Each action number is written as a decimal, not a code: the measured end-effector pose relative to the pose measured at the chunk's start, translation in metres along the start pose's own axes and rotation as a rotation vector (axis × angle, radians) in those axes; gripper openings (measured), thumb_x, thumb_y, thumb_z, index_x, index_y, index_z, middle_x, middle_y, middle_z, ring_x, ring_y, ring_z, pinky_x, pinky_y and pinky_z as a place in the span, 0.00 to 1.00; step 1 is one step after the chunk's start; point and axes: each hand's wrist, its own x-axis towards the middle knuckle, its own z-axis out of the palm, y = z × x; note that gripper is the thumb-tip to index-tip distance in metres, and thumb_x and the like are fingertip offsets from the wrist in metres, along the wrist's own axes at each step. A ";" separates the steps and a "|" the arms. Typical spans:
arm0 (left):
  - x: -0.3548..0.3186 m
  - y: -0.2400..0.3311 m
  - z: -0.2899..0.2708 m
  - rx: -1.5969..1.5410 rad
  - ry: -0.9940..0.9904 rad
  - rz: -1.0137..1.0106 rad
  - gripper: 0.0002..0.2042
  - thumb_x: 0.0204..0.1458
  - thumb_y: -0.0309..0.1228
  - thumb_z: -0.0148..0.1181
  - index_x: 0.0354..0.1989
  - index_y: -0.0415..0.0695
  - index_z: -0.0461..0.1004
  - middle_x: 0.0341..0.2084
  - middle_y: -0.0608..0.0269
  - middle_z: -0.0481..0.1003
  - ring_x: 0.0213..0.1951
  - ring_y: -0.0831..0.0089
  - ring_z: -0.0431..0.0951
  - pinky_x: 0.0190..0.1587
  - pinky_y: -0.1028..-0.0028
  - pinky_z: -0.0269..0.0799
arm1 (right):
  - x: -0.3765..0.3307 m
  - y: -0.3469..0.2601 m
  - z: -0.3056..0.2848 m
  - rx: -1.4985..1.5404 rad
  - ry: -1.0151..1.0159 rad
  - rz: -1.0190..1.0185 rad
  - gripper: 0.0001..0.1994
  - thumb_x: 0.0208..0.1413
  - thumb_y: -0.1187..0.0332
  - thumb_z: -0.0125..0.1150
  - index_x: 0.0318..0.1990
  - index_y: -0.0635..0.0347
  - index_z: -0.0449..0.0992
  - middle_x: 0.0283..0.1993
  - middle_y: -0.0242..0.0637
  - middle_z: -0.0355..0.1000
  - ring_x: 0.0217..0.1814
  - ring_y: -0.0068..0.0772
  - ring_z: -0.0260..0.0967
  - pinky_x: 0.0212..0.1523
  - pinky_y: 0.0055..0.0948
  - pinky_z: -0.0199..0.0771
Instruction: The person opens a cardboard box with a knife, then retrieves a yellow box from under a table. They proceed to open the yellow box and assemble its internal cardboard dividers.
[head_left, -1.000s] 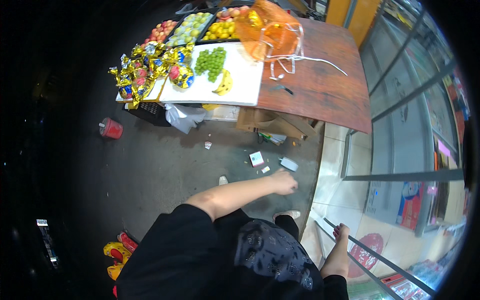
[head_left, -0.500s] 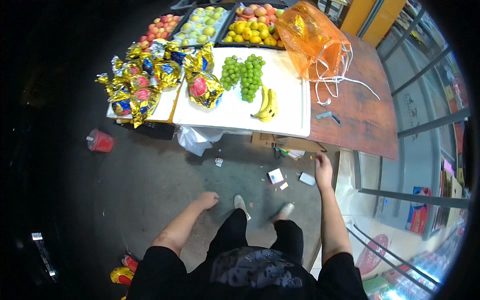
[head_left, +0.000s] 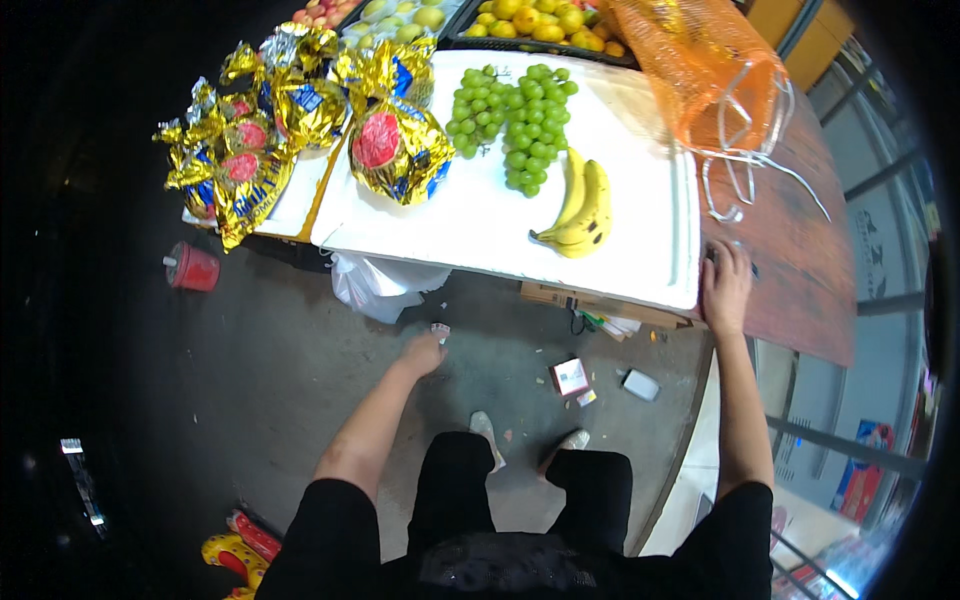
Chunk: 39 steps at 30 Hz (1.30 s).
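At the right edge of the white board [head_left: 500,240], my right hand [head_left: 727,285] lies on the brown tabletop with its fingers curled over a small silver-and-dark tool. Most of that tool is hidden under the fingers. My left hand [head_left: 423,353] hangs loosely closed in front of the table, above the floor, with nothing seen in it. Two bananas [head_left: 585,215] lie on the board, left of my right hand. Behind them is a bunch of green grapes [head_left: 535,125]. A round fruit in gold foil [head_left: 385,150] with a red label sits on the board's left part.
More gold-foil parcels [head_left: 240,165] crowd the left end. Crates of yellow fruit [head_left: 545,20] and pale green fruit [head_left: 400,20] stand behind. An orange mesh bag [head_left: 700,80] with white cords leans at the right. A red bucket [head_left: 193,268] and small boxes [head_left: 570,377] are on the floor.
My right hand has gone forward from before the table's edge onto the tool lying on the tabletop. My left hand has moved slightly forward. The table now looks nearer.
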 end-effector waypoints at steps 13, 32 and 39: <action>0.307 -0.022 0.064 0.113 0.399 -0.074 0.37 0.50 0.35 0.60 0.69 0.48 0.50 0.62 0.55 0.58 0.62 0.51 0.62 0.61 0.54 0.62 | -0.019 0.035 0.026 -0.218 0.220 -0.161 0.24 0.62 0.63 0.50 0.66 0.51 0.62 0.68 0.44 0.58 0.72 0.47 0.51 0.70 0.44 0.49; 0.444 -0.074 0.082 0.103 0.363 -0.174 0.40 0.47 0.35 0.58 0.71 0.51 0.47 0.71 0.60 0.45 0.72 0.55 0.41 0.69 0.48 0.44 | -0.021 0.043 0.032 0.086 0.201 -0.057 0.31 0.59 0.51 0.52 0.66 0.57 0.61 0.68 0.46 0.58 0.72 0.43 0.53 0.71 0.44 0.52; 0.522 -0.112 0.113 0.075 0.597 -0.011 0.40 0.45 0.31 0.59 0.69 0.53 0.49 0.69 0.57 0.49 0.70 0.54 0.47 0.65 0.45 0.51 | -0.024 0.059 0.027 0.162 0.167 -0.062 0.34 0.56 0.50 0.56 0.67 0.56 0.59 0.68 0.46 0.58 0.70 0.41 0.56 0.70 0.42 0.54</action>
